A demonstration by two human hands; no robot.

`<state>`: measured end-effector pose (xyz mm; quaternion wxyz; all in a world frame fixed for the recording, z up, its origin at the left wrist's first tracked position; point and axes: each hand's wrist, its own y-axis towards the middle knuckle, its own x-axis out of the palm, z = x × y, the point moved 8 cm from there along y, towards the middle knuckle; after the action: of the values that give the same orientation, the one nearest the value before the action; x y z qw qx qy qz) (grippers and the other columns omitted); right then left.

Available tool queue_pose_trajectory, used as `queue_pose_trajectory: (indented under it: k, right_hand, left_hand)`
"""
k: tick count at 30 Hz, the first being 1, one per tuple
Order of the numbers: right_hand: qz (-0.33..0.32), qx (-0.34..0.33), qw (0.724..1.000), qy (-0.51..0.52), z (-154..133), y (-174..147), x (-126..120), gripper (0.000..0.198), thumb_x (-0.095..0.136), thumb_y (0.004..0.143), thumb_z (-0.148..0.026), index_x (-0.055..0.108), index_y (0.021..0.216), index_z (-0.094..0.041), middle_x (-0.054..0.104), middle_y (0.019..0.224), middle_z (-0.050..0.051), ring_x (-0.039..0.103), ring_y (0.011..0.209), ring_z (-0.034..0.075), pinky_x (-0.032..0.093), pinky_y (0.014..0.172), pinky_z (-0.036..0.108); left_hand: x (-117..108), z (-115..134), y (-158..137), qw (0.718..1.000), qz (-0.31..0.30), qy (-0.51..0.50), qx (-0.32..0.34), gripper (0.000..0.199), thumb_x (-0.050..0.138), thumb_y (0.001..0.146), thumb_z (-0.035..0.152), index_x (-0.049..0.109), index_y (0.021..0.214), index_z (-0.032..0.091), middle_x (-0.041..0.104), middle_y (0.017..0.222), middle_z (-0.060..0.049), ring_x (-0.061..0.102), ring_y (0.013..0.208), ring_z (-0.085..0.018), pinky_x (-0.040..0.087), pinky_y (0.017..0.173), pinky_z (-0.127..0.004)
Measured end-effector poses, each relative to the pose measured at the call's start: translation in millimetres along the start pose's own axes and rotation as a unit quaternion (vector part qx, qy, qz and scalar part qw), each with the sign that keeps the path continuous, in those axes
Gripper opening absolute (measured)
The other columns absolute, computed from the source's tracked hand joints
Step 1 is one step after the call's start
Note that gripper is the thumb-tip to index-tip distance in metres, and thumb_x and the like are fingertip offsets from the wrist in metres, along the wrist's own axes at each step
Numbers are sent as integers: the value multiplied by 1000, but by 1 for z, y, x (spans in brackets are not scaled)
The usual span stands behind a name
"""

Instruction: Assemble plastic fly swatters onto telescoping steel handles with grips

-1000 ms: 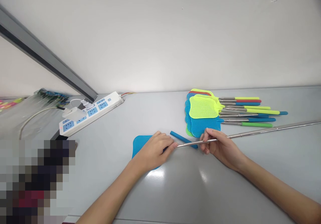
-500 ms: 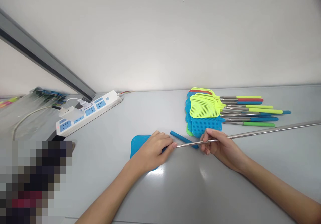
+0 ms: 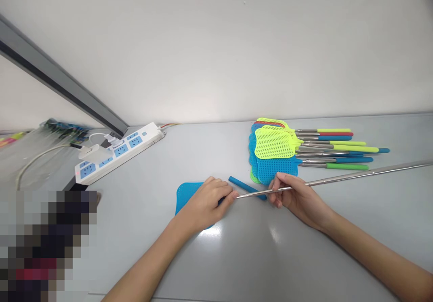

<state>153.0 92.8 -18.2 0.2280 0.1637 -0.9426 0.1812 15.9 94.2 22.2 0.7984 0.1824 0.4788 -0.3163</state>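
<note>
My left hand [image 3: 210, 203] is closed over the neck end of a blue fly swatter head [image 3: 186, 196], covering much of it. From its fingertips a thin telescopic metal rod [image 3: 352, 176] runs out to the right, extended beyond the frame edge. Where rod and swatter head meet is hidden under the fingers. My right hand [image 3: 299, 199] grips the rod between thumb and fingers, a short way from the left. A loose blue handle sleeve [image 3: 241, 183] lies on the table behind the rod, between both hands.
Several fly swatters with yellow, blue, red and green parts, a yellow head [image 3: 274, 143] on top, lie piled by the wall. A white power strip [image 3: 149, 133] with plugs and cables stands at the left. Beyond a grey metal post [image 3: 64, 74] lies clear plastic wrapping [image 3: 43, 157].
The view has shifted very slightly. Both hands keep the same hold on the swatter and rod, with no clear movement.
</note>
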Motion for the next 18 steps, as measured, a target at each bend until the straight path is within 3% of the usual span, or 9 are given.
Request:
queue_pose_trajectory:
  k: [18]
  right_hand:
    - [5, 4, 1000, -3, -1, -1, 1, 37, 35, 84, -32, 57, 61, -14, 57, 61, 6, 47, 53, 12, 35, 53, 27]
  left_hand:
    - [-1, -1, 1, 1000, 7, -11, -10, 34, 25, 88, 30, 42, 61, 17, 45, 59, 3, 41, 60, -10, 31, 64, -27]
